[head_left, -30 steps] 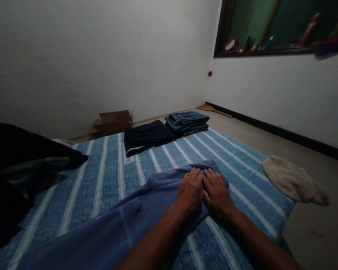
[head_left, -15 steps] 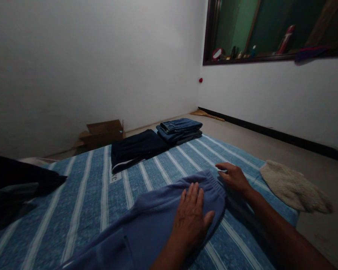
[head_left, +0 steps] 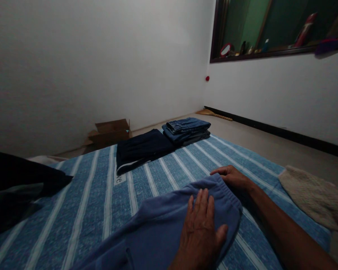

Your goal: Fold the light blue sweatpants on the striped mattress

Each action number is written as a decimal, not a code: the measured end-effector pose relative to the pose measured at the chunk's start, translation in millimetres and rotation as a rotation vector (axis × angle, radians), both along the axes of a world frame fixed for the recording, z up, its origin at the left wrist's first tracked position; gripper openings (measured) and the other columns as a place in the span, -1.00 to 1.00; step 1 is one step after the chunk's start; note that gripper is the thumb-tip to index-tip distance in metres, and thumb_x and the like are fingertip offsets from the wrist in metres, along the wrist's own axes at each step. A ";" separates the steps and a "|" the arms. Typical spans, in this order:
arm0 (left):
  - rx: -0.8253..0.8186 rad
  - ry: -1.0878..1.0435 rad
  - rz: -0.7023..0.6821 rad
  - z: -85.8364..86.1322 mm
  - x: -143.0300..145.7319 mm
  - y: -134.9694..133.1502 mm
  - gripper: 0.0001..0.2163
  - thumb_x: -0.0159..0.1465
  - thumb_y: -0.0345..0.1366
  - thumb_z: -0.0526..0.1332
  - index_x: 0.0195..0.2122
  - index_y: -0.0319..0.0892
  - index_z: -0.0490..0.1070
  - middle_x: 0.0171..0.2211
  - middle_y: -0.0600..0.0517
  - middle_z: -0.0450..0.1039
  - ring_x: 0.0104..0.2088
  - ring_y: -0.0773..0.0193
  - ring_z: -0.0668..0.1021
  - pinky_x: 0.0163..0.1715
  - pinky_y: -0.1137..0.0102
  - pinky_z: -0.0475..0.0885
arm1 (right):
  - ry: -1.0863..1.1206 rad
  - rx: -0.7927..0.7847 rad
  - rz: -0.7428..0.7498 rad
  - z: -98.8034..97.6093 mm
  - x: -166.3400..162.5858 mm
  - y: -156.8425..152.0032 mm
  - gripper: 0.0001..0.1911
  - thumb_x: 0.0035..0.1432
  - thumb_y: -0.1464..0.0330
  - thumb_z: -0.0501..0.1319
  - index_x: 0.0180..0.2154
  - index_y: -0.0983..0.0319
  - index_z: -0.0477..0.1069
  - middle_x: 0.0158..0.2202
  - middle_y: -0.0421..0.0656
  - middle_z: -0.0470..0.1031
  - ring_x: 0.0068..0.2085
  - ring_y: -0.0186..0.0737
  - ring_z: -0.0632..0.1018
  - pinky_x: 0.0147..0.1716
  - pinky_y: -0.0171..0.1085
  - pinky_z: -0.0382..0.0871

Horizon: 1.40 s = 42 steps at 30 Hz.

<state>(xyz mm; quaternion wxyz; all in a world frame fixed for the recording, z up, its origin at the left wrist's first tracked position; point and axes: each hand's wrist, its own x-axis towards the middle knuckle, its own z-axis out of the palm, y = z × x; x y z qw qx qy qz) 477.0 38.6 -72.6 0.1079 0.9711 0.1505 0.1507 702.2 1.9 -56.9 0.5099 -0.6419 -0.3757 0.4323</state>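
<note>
A pair of blue-purple pants [head_left: 157,221] with a gathered elastic waistband lies folded lengthwise on the bed, its waistband end toward the right. My left hand [head_left: 199,228] rests flat on the pants just below the waistband, fingers stretched out and thumb apart. At the far corner of the waistband, my right hand [head_left: 233,178] has its fingers curled against the cloth; its thumb is hidden.
A striped blue bedsheet [head_left: 92,195] covers the bed. Folded navy pants [head_left: 143,146] and a stack of folded jeans [head_left: 187,129] lie at the far edge. Dark clothing [head_left: 19,180] is on the left, a beige cloth [head_left: 312,195] at the right edge. A cardboard box [head_left: 109,133] stands beyond.
My right hand has come in from beside the waistband and closed on its far corner. My left hand stays flat on the pants. The view has turned slightly left.
</note>
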 end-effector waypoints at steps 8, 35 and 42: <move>-0.012 -0.016 0.021 -0.9 -2.3 -1.2 -0.35 0.26 0.04 0.07 0.30 -0.15 0.03 0.34 -0.11 -0.11 0.32 -0.03 0.03 0.24 -0.11 0.04 | -0.163 0.130 -0.183 1.9 -5.7 -8.9 -0.83 -0.04 0.31 0.23 -0.42 0.29 0.49 -0.49 -0.20 0.48 -0.45 -0.27 0.47 -0.41 -0.30 0.34; -0.064 0.077 0.079 7.5 3.7 1.1 -0.35 0.18 0.12 0.11 0.27 0.02 0.10 0.33 -0.17 -0.03 0.30 -0.20 0.05 0.14 -0.30 -0.04 | -0.295 0.033 -0.214 3.7 -3.5 -11.6 -0.53 0.01 0.10 0.26 -0.16 0.31 0.51 -0.48 -0.18 0.45 -0.45 -0.27 0.44 -0.44 -0.29 0.30; -0.074 0.081 0.088 6.2 4.3 1.4 -0.34 0.15 0.11 0.15 0.26 0.06 0.11 0.33 -0.13 -0.05 0.30 -0.21 0.05 0.14 -0.30 -0.04 | -0.380 0.008 -0.162 1.5 -1.8 -10.8 -0.55 -0.08 0.14 0.32 -0.20 0.30 0.52 -0.48 -0.21 0.43 -0.42 -0.25 0.43 -0.43 -0.29 0.28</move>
